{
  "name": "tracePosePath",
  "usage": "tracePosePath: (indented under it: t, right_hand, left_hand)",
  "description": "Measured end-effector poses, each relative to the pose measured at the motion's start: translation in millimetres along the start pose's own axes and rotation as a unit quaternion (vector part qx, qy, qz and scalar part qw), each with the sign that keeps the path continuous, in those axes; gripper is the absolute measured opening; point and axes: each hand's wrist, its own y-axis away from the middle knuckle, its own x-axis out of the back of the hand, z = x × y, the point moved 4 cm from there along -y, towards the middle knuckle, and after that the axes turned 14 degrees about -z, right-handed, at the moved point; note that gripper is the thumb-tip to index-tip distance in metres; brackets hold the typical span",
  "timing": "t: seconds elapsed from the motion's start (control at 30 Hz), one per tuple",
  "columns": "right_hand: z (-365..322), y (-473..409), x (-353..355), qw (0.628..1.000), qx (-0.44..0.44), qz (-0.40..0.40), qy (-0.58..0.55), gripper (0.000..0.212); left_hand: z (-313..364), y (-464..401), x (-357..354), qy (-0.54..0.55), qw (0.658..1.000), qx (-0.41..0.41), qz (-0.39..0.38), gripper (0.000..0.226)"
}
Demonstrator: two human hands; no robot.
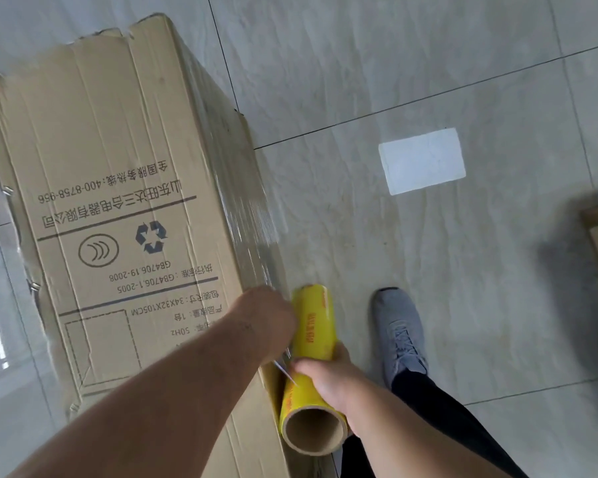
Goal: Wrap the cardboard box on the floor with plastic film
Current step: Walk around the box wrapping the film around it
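Right hand (328, 377) grips the middle of a yellow-labelled roll of clear plastic film on a brown cardboard tube (309, 370), left hand (273, 313) closes on its far part, just beside the tall printed tan cardboard box (118, 201) on the grey tiled floor (394, 81), with film (252, 215) already stretched over the box's side.

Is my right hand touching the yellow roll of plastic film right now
Touching. The head view shows the right hand wrapped round the yellow roll of plastic film near its open cardboard end, fingers curled over its side, no gap.
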Motion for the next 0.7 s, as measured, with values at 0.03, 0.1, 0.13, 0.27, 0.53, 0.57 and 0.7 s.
tracePosePath:
  t: [0.03,0.1,0.13,0.27,0.53,0.57,0.7]
  right_hand:
    - [-4,7,-1,0.999,-0.011,0.000,0.038,0.121]
    - [-26,30,-7,0.994,-0.030,-0.041,0.093,0.137]
    - [-41,45,-8,0.991,-0.030,-0.073,0.109,0.137]
    - [-76,57,-2,0.989,0.000,-0.116,0.094,0.093]
    - [5,37,-1,0.952,-0.071,-0.137,-0.263,0.078]
    - [9,36,-7,0.943,-0.064,-0.144,-0.292,0.079]
    - [14,31,-15,0.947,-0.031,-0.111,-0.299,0.084]
  left_hand:
    - [4,1,0,-0.005,1.000,-0.001,-0.005,0.024]
    - [10,1,0,-0.021,1.000,0.006,-0.017,0.025]
    - [11,0,-2,-0.027,0.999,0.013,-0.031,0.026]
    - [12,-3,-6,-0.046,0.997,0.041,-0.053,0.035]
    - [20,-5,-6,-0.046,0.996,0.062,-0.053,0.041]
    - [20,-5,-5,-0.041,0.996,0.063,-0.052,0.042]
    - [22,-6,-10,-0.019,0.997,0.061,-0.040,0.047]
